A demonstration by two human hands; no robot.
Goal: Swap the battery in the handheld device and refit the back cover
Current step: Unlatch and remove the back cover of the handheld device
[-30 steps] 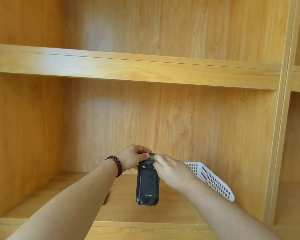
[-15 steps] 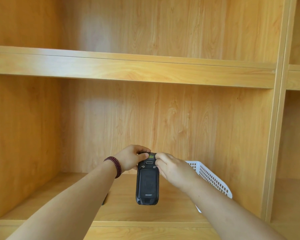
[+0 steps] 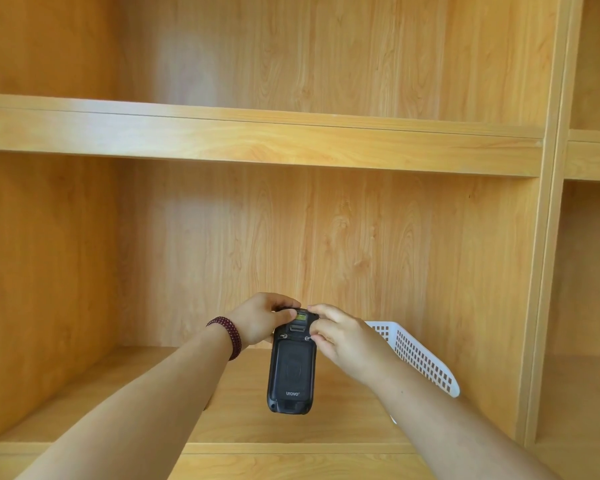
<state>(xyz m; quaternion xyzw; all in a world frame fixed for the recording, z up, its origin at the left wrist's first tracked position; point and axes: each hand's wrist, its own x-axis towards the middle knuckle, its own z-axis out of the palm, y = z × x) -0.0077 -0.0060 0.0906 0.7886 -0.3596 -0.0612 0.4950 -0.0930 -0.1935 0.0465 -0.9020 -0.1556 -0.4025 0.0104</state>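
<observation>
- I have the handheld device (image 3: 291,367) up in the air in front of the lower shelf (image 3: 340,410), its back facing me and its scanner end pointing away, so the rear panel and its fastenings sit square under my eyes.
- The back cover (image 3: 292,367) sits on the body, brand lettering near the bottom edge; I judge I am working the latches at its top corners, though I cannot say from here whether I am locking or releasing it.
- My left hand (image 3: 262,320) is closed around the top left corner of the device, thumb lying across the upper edge; it carries the weight and keeps the body from twisting.
- My right hand (image 3: 340,336) is curled against the top right corner, fingertips (image 3: 314,336) pinched at the small round fastener (image 3: 307,338) there. A matching fastener (image 3: 284,336) shows at the left corner, just beside my left thumb.
- Both forearms reach forward from low in the view and meet at the device; a dark red beaded bracelet (image 3: 227,336) circles my left wrist.
- A white perforated basket (image 3: 420,358) stands tilted on the shelf behind my right forearm, near enough for parts; what it holds is hidden.
- No battery is visible.
</observation>
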